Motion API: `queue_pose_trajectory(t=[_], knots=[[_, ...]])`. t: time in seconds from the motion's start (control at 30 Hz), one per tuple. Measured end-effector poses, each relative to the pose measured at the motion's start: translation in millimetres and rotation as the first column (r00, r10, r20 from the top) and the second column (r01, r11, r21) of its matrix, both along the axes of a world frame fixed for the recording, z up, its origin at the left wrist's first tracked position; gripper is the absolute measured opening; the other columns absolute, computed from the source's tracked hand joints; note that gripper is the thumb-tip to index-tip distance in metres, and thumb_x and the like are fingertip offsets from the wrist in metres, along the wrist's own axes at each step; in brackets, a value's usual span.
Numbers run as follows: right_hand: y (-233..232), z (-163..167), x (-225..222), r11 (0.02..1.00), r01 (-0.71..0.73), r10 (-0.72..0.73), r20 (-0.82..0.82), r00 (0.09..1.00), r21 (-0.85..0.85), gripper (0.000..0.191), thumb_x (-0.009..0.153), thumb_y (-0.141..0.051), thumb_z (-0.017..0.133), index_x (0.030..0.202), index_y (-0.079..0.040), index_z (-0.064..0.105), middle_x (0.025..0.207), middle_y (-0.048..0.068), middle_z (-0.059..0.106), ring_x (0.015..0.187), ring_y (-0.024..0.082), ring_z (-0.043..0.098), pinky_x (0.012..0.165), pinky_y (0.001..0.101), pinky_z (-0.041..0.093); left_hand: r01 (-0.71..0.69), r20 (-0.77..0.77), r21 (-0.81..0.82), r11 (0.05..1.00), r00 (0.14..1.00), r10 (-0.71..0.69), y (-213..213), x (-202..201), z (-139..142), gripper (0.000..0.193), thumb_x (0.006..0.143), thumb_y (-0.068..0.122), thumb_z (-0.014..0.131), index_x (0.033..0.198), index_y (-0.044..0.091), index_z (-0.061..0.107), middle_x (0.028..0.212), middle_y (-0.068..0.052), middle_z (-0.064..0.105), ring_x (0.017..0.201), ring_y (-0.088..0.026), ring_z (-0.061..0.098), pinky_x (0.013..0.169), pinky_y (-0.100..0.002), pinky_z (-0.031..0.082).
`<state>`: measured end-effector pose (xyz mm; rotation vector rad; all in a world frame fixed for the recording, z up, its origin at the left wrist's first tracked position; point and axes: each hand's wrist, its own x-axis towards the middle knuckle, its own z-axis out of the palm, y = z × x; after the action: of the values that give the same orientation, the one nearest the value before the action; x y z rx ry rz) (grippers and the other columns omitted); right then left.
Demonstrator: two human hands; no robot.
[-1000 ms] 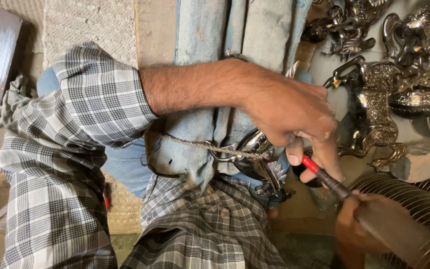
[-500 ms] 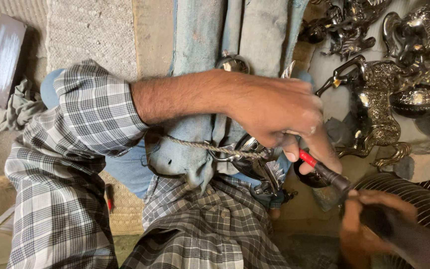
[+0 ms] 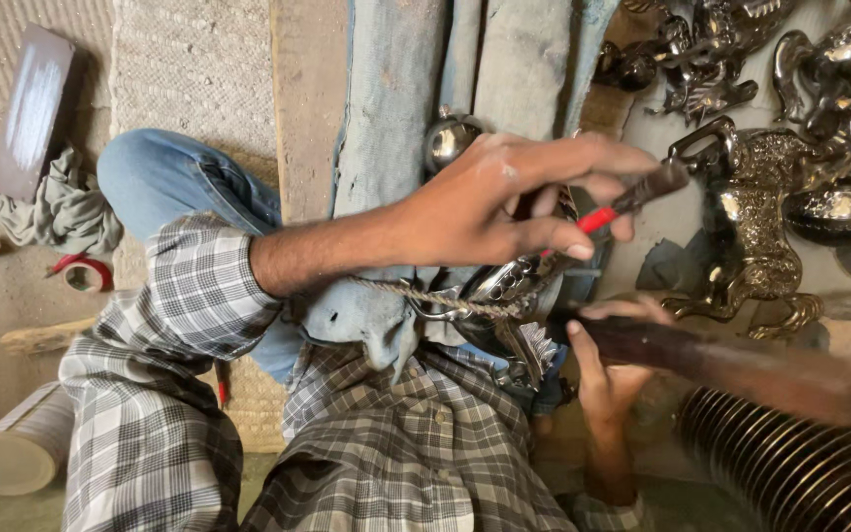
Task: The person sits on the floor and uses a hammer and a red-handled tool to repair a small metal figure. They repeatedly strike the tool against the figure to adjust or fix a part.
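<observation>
since a moment ago the left hand (image 3: 499, 202) has lifted, fingers pinched on a red-banded chisel (image 3: 632, 200) above the shiny metal piece (image 3: 504, 296) roped in the lap. right hand (image 3: 608, 369) grips a dark wooden mallet (image 3: 721, 360), just beside that piece.

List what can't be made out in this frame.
- Head view: the shiny metal piece in the lap is mostly covered by the left hand.
- The red-banded tool has its tip blurred.
- The dark handle in the right hand is motion-blurred; its far end is unreadable.
</observation>
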<state>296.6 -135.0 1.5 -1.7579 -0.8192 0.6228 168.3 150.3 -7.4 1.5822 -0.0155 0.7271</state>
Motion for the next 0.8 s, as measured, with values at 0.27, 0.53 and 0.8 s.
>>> queue_pose_trajectory(t=[0.27, 0.53, 0.8], knots=[[12.0, 69.6, 40.9, 0.973, 0.017, 0.039, 0.24, 0.97, -0.229, 0.042, 0.09, 0.014, 0.079, 0.117, 0.003, 0.049, 0.098, 0.01, 0.066, 0.086, 0.019, 0.067, 0.084, 0.0296, 0.057, 0.247, -0.262, 0.006, 0.969, 0.935, -0.237, 11.3, 2.8, -1.5, 0.056, 0.1, 0.042, 0.068, 0.151, 0.03, 0.05, 0.133, 0.01, 0.078, 0.074, -0.011, 0.077, 0.094, -0.034, 0.068], [43.2, 153.1, 54.4, 0.971, 0.101, -0.058, 0.198, 0.979, -0.216, 0.031, 0.092, 0.006, 0.076, 0.113, -0.003, 0.054, 0.096, 0.006, 0.066, 0.088, 0.014, 0.068, 0.085, 0.026, 0.06, 0.28, 0.014, 0.071, 0.957, 0.959, -0.281, 20.3, -3.8, 7.7, 0.051, 0.105, 0.027, 0.068, 0.152, 0.023, 0.049, 0.134, 0.0, 0.073, 0.106, -0.015, 0.081, 0.125, -0.043, 0.054], [90.4, 184.9, 88.0, 0.725, -0.394, 0.687, 0.638, 0.348, -0.565, 0.029, 0.079, 0.0, 0.081, 0.103, 0.002, 0.064, 0.099, 0.028, 0.071, 0.081, 0.034, 0.073, 0.072, 0.0351, 0.06, 0.299, 0.038, 0.012, 0.954, 0.953, -0.299, 15.8, -5.4, 4.8, 0.049, 0.101, 0.019, 0.07, 0.148, 0.024, 0.054, 0.138, -0.004, 0.071, 0.108, -0.016, 0.08, 0.1, -0.037, 0.068]])
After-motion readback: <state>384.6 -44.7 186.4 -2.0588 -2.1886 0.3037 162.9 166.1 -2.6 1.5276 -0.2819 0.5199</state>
